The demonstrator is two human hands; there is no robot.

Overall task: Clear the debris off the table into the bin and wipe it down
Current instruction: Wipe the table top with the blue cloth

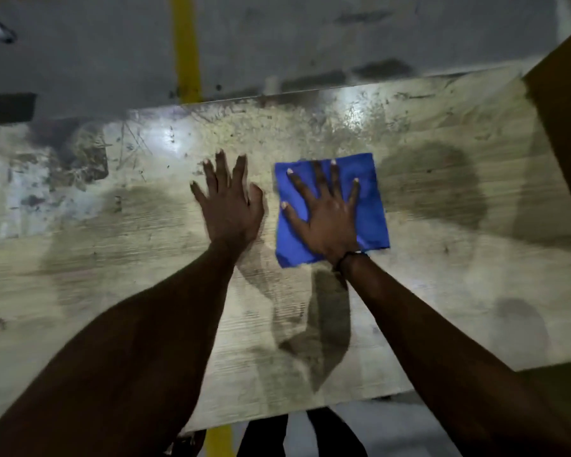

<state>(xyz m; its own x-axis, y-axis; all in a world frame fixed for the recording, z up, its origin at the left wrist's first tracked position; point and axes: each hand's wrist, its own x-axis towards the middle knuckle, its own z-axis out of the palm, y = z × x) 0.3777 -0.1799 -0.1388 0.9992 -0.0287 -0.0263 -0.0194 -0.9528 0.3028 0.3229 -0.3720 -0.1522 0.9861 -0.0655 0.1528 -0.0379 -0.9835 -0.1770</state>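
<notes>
- Over a worn, scratched table (442,291), I am leaning in with both arms stretched forward, seen from my own head.
- I am pressing my right hand (328,222) flat on a folded blue cloth (371,206), fingers (317,174) straight and spread wide, palm down; I am gripping nothing, only bearing on the fabric.
- That cloth is lying square on the tabletop, right of centre, its far edge showing beyond my fingertips and its near corner sitting beside my wrist, where a dark band (353,255) is circling.
- I am laying my left hand (233,206) palm down on the bare wood just beside the cloth, apart from it, fingers straight and loosely spread, holding nothing; it is slightly blurred.
- Fine grit and scratch marks (277,127) are showing along the far half of the table, heaviest toward the far left corner.
- Beyond the far edge, a grey floor (80,61) is carrying a yellow line (186,44).
- At the right edge, a brown slanted surface (564,94) is cutting into view; I cannot tell what it is.
</notes>
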